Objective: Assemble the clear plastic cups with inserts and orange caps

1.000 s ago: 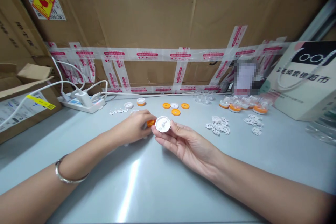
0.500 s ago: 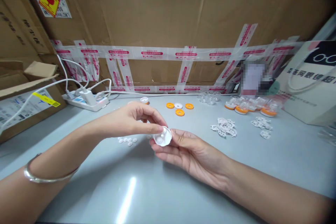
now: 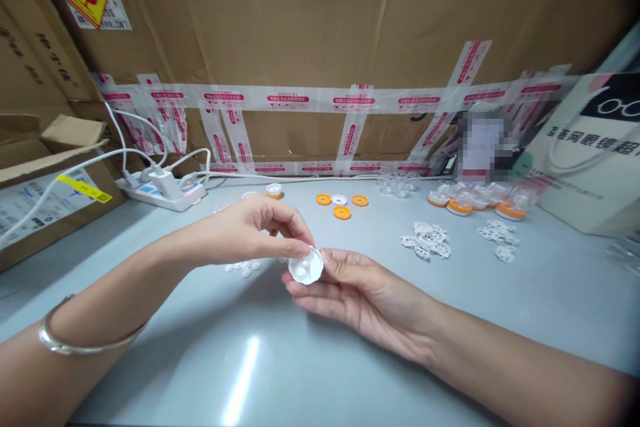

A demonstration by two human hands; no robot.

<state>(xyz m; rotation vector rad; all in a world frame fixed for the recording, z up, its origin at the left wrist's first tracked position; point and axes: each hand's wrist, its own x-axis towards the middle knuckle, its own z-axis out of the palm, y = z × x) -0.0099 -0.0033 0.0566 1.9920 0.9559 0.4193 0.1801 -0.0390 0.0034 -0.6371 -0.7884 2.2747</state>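
Observation:
Between my hands is a small round white plastic part (image 3: 309, 269) with a toothed rim, tilted so that its inner face shows. My right hand (image 3: 357, 283) grips its right edge between thumb and fingers. My left hand (image 3: 265, 233) reaches over from the left, its thumb and fingertips pressed on the part's upper left. A small round piece seems to lie inside the part, under the left thumb; its detail is too fine to make out. Several small white discs (image 3: 246, 269) lie on the table just below my left wrist and fingers.
Orange rings (image 3: 342, 213) and a white ring (image 3: 339, 200) lie ahead. To the right are white openwork pieces (image 3: 426, 241), clear plastic parts (image 3: 397, 184) and orange-based assemblies (image 3: 459, 207). A power strip (image 3: 163, 190) and an open carton (image 3: 55, 193) stand left, a paper bag (image 3: 575, 160) right.
Both hands stay closed on the white part, which sits slightly lower and to the left in view. The left thumb has shifted a little over it. The view has moved slightly.

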